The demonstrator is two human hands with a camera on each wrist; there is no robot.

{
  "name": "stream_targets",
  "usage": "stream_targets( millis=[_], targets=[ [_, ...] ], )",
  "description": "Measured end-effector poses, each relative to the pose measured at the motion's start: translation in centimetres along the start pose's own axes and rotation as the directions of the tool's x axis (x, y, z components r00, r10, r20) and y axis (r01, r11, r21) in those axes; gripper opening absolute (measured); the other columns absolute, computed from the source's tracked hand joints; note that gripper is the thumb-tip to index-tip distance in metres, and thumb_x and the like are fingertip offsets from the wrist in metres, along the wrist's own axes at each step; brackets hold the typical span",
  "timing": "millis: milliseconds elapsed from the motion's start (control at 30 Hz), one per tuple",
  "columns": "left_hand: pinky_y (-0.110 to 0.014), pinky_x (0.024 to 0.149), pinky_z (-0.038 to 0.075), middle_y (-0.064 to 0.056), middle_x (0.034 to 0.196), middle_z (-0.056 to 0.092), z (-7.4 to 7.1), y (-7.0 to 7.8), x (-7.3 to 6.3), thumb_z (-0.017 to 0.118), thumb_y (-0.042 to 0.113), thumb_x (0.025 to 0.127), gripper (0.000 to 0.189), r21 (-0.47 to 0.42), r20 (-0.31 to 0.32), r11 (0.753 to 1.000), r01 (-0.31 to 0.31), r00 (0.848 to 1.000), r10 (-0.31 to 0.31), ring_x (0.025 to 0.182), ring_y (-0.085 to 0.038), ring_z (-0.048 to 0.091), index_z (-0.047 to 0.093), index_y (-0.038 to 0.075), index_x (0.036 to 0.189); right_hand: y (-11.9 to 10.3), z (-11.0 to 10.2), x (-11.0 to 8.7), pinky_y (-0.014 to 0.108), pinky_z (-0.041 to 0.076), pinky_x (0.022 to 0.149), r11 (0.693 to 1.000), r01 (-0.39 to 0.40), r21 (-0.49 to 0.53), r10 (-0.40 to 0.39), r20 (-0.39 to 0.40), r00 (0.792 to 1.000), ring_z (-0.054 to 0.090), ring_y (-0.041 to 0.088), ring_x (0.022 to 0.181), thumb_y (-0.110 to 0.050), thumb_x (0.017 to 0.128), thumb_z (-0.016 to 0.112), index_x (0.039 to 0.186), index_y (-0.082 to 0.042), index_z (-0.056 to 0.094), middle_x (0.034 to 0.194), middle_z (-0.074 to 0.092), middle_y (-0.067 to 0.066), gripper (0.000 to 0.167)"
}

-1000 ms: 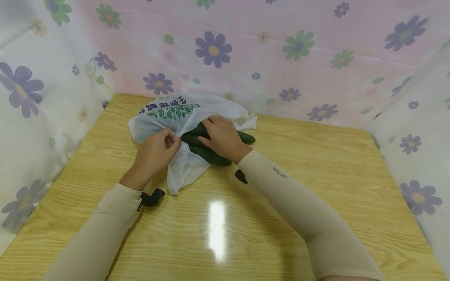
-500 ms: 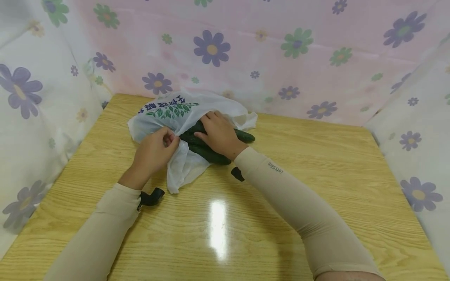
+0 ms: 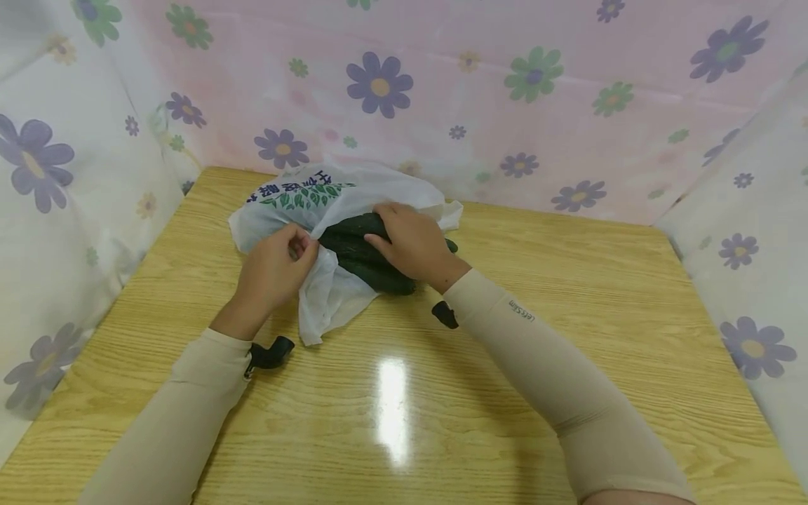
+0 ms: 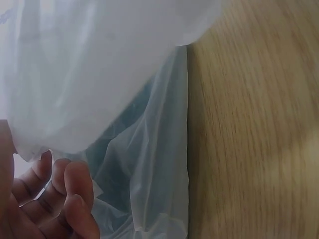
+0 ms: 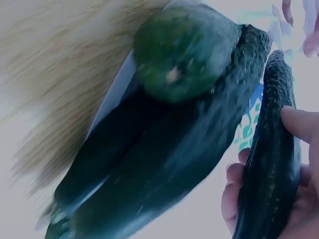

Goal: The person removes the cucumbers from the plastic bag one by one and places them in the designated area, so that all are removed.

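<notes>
A thin white plastic bag (image 3: 391,182), printed with green leaves and dark characters, lies at the back left with its mouth spread. My left hand (image 3: 273,270) pinches the bag's edge between thumb and fingertips; its curled fingers (image 4: 77,184) show under the raised film in the left wrist view. My right hand (image 3: 413,242) reaches over the bag's mouth and grips a slim dark green cucumber (image 5: 269,159), thumb on one side and fingers on the other. Beside it in the right wrist view are more cucumbers (image 5: 164,154), one with its rounded end (image 5: 182,55) toward the camera.
The bag rests on a light wood-grain table (image 3: 505,393). Flower-printed curtains (image 3: 442,84) stand along the back and both sides. Black camera mounts (image 3: 270,352) stick out from both wrists. A bag flap (image 3: 328,301) hangs forward over the tabletop.
My right hand first shifts slightly left, then back to the right, and its wrist rises a little. The cucumber tip that stuck out right of it is now mostly hidden. My left hand hardly moves.
</notes>
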State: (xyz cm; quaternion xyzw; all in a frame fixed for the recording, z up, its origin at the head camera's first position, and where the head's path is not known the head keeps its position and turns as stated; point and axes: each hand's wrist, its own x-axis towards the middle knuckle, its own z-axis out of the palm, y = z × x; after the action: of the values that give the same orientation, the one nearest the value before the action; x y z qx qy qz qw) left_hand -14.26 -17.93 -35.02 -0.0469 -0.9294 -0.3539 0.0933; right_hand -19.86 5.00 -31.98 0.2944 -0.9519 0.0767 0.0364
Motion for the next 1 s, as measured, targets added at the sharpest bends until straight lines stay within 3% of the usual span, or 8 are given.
stream_targets(
  millis=[300, 600, 833, 1000],
  targets=[
    [-0.032, 0.057, 0.042, -0.007, 0.078, 0.061, 0.1, -0.2, 0.0, 0.053, 0.030, 0.100, 0.022, -0.011, -0.042, 1.000, -0.002, 0.999, 0.002, 0.064, -0.021, 0.052, 0.059, 0.011, 0.093, 1.9, -0.7, -2.7, 0.046, 0.056, 0.086, 0.997, -0.037, 0.066, 0.040, -0.046, 0.998, 0.062, 0.028, 0.120, -0.044, 0.100, 0.055, 0.140, -0.010, 0.053, 0.137, 0.060, 0.011, 0.052],
    [-0.033, 0.059, 0.042, -0.008, 0.080, 0.063, 0.0, -0.1, 0.1, 0.053, 0.029, 0.100, 0.022, -0.015, -0.067, 1.000, -0.013, 0.998, 0.012, 0.065, -0.021, 0.053, 0.060, 0.010, 0.093, 3.7, -0.5, -5.3, 0.046, 0.055, 0.085, 0.993, -0.007, 0.118, 0.024, -0.145, 0.989, 0.065, 0.029, 0.112, -0.039, 0.099, 0.061, 0.141, -0.010, 0.055, 0.132, 0.063, 0.013, 0.052],
    [-0.033, 0.061, 0.043, -0.008, 0.080, 0.063, 0.1, 0.0, 0.2, 0.053, 0.029, 0.100, 0.022, -0.013, -0.062, 1.000, -0.024, 0.998, 0.023, 0.066, -0.021, 0.054, 0.060, 0.010, 0.092, 5.1, -0.1, -7.4, 0.043, 0.053, 0.072, 0.990, -0.012, 0.138, 0.039, -0.197, 0.980, 0.066, 0.028, 0.098, -0.038, 0.097, 0.063, 0.139, -0.010, 0.057, 0.121, 0.067, 0.013, 0.050],
    [-0.033, 0.061, 0.042, -0.008, 0.080, 0.062, 0.0, 0.2, 0.0, 0.053, 0.029, 0.100, 0.022, -0.010, -0.051, 1.000, -0.021, 0.999, 0.020, 0.067, -0.022, 0.054, 0.059, 0.010, 0.092, 5.8, 0.3, -8.5, 0.046, 0.055, 0.073, 0.991, -0.013, 0.131, 0.045, -0.242, 0.969, 0.067, 0.030, 0.100, -0.036, 0.096, 0.066, 0.137, -0.010, 0.059, 0.121, 0.067, 0.014, 0.050]
  ],
)
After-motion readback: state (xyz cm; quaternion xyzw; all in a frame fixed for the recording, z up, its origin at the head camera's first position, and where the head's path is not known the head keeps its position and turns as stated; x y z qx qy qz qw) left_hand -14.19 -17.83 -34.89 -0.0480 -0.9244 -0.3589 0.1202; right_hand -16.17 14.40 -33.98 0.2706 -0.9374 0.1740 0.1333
